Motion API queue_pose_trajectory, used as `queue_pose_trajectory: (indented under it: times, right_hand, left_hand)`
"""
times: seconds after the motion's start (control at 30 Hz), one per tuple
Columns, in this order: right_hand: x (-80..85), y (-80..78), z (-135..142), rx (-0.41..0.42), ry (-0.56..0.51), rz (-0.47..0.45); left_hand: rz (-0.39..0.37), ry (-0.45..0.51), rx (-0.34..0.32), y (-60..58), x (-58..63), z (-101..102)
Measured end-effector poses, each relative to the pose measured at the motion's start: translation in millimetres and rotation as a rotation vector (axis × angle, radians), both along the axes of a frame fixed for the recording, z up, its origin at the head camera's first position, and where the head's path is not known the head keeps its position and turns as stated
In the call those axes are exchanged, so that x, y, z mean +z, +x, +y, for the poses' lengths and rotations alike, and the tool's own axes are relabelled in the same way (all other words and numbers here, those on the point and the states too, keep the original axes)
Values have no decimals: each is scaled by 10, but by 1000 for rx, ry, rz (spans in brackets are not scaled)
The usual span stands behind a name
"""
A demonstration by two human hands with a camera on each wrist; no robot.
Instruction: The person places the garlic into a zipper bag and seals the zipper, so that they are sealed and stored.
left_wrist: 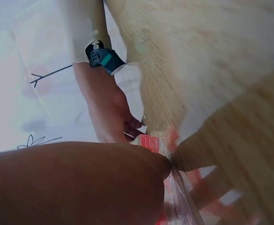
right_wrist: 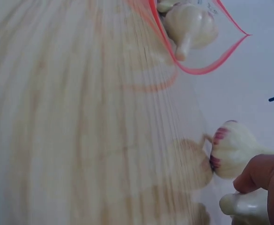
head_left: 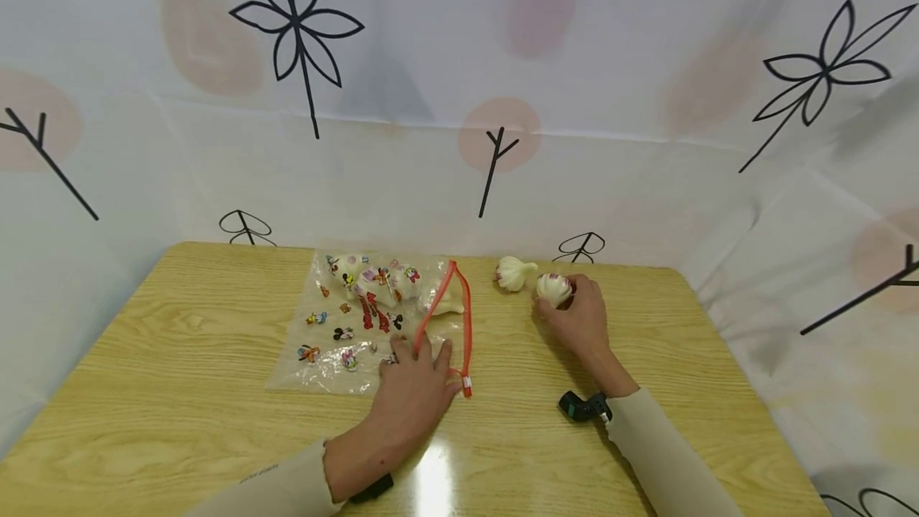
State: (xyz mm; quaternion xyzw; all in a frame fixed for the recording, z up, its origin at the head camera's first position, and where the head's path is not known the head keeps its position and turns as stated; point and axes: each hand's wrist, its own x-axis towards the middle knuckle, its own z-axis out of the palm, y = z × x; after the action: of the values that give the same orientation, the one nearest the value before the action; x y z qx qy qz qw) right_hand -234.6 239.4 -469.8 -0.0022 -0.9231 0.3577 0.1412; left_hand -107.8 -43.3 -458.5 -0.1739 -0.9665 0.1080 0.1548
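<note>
A clear zip bag (head_left: 301, 377) with cartoon prints and a red zip strip lies on the table, several garlic bulbs inside. One of them, a bulb (right_wrist: 191, 26), lies just inside the gaping mouth. My left hand (head_left: 412, 389) rests on the bag beside the zip, fingers spread, thumb near the slider (head_left: 467, 382). Right of the bag, my right hand (head_left: 577, 317) grips a garlic bulb (head_left: 554, 290) between thumb and fingers; its pale stem (right_wrist: 228, 204) shows below the thumb in the right wrist view. Another garlic bulb (head_left: 511, 274) lies loose just left of it.
The wooden table (head_left: 179, 325) has its far edge close behind the bag and bulbs. A patterned cloth (head_left: 431, 182) hangs behind and at the sides. A dark wrist camera (head_left: 583, 407) sits at the right cuff.
</note>
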Motion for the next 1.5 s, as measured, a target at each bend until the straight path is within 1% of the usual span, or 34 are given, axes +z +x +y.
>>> queue_pose_trajectory:
  times: [0.2, 0.37, 0.5, 0.67, 0.9, 1.13, 1.5]
  right_hand:
    - [36, 14, 15, 2, -28, -7]
    - [85, 28, 21, 7, -43, 24]
    - [135, 39, 29, 25, -53, 40]
    - [195, 59, 24, 46, -50, 74]
    - [266, 95, -22, 86, -54, 96]
    - [354, 155, -118, 146, -73, 106]
    - [368, 205, -215, 227, -67, 122]
  left_hand:
    - [10, 6, 1, -3, -11, -3]
    - [34, 0, 4, -6, -6, 6]
    - [46, -10, 3, -16, -33, 1]
    - [47, -27, -7, -23, -50, -10]
    - [42, -39, -7, -16, -26, -13]
    - [45, -21, -8, 5, -10, -7]
    - [22, 5, 1, 3, 12, 7]
